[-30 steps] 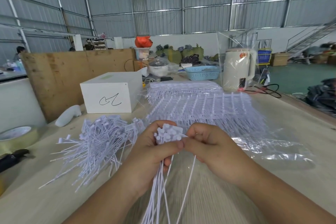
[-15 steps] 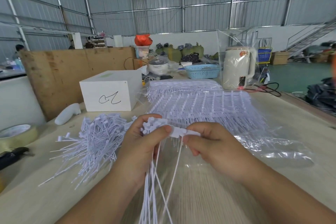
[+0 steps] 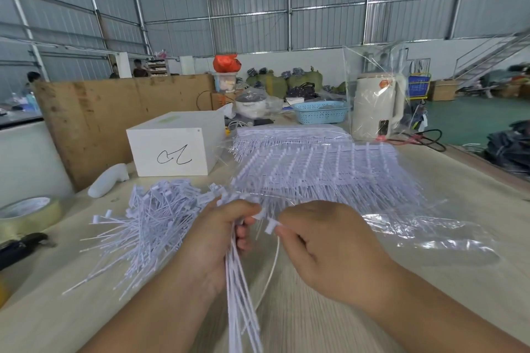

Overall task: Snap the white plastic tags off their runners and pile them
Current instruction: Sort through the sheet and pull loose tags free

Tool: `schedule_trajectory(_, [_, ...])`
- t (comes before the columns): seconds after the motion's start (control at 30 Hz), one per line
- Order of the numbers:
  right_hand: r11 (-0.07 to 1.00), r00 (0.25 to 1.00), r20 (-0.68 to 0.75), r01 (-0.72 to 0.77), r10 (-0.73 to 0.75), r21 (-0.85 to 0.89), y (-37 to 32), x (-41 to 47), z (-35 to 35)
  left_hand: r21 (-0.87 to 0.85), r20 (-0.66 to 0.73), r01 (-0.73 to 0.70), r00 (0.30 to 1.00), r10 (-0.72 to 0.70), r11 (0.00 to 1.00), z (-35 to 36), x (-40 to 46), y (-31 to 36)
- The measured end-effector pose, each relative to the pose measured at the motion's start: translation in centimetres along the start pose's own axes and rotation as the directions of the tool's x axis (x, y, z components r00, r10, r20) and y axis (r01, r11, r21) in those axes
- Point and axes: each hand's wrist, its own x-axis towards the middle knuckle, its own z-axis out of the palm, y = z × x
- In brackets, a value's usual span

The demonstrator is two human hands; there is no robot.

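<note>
Tag bundle [image 3: 241, 289] (left hand [image 3: 212, 241] grip)

A bundle of white tags [image 3: 239, 281] is held in the left hand [image 3: 213, 241]; a single tag [image 3: 271, 228] is pinched by the right hand [image 3: 324, 249], beside the loose pile [image 3: 143, 223] on the tabletop [image 3: 430, 281]

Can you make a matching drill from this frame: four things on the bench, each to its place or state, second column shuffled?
Things:
1. left hand
2. right hand
3. loose tag pile
4. white box

Places or states:
A. pinches a single tag by its head
B. lies on the table, left of the hands
C. grips a bundle of tags
D. stands behind the pile, black scribble on its front

Pairs: 1-C, 2-A, 3-B, 4-D
</note>
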Motion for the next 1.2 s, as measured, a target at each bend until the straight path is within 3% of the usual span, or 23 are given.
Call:
schedule_trajectory(0.07, [1.000, 0.999, -0.039, 0.024, -0.024, 0.006, -0.5, -0.1, -0.3, 0.009, -0.059, -0.028, 0.998, 0.028, 1.000, -0.8, 0.5, 0.3])
schedule_trajectory(0.13, [0.964, 0.987, -0.104, -0.094, 0.123, 0.247, -0.8, 0.1, -0.6, 0.054, -0.027, -0.094, 0.995, 0.096, 0.994, -1.0, 0.5, 0.4])
schedule_trajectory(0.23, [0.635, 0.924, 0.002, -0.265, 0.383, 0.726, -0.3, 0.2, -0.5, 0.005, 0.134, -0.131, 0.983, 0.129, 0.991, 0.1, -0.4, 0.0])
schedule_trajectory(0.3, [0.463, 0.890, 0.067, -0.297, 0.450, 0.835, 0.5, 0.4, -0.5, 0.013, 0.191, -0.164, 0.969, 0.159, 0.986, 1.0, -1.1, -0.2])
schedule_trajectory(0.37, [0.385, 0.881, 0.144, -0.337, 0.451, 0.859, 1.1, 0.5, -0.2, 0.029, 0.212, -0.183, 0.962, 0.173, 0.983, 1.4, -1.6, -0.3])
schedule_trajectory(0.47, [0.410, 0.870, 0.231, -0.420, 0.436, 0.809, 1.2, 0.5, 0.5, 0.007, 0.239, -0.153, 0.960, 0.147, 0.988, 1.5, -1.9, -0.4])
schedule_trajectory(0.6, [0.454, 0.849, 0.205, -0.447, 0.487, 0.771, 1.0, 0.5, 1.1, 0.076, 0.319, -0.105, 0.945, 0.075, 0.992, 1.4, -2.0, -0.7])
schedule_trajectory(0.73, [0.276, 0.824, 0.261, -0.439, 0.503, 0.855, 1.1, 0.5, 1.4, 0.157, 0.372, -0.067, 0.928, 0.004, 0.985, 1.3, -1.9, -0.7])
schedule_trajectory(0.8, [0.241, 0.830, 0.301, -0.449, 0.470, 0.861, 1.4, 0.3, 1.6, 0.241, 0.357, -0.093, 0.934, 0.001, 0.966, 1.3, -1.9, -0.4])
schedule_trajectory(0.93, [0.310, 0.885, 0.338, -0.435, 0.320, 0.845, 1.3, 0.4, 1.2, 0.402, 0.346, -0.157, 0.938, 0.010, 0.902, 1.1, -2.4, -0.1])
schedule_trajectory(1.07, [0.303, 0.859, 0.387, -0.487, 0.334, 0.820, 1.6, 0.4, 1.4, 0.511, 0.386, -0.251, 0.921, 0.041, 0.822, 1.1, -2.6, -0.1])
schedule_trajectory(1.2, [0.281, 0.841, 0.420, -0.517, 0.341, 0.808, 1.3, 0.3, 2.2, 0.491, 0.497, -0.320, 0.867, 0.042, 0.810, 1.5, -2.7, -0.8])
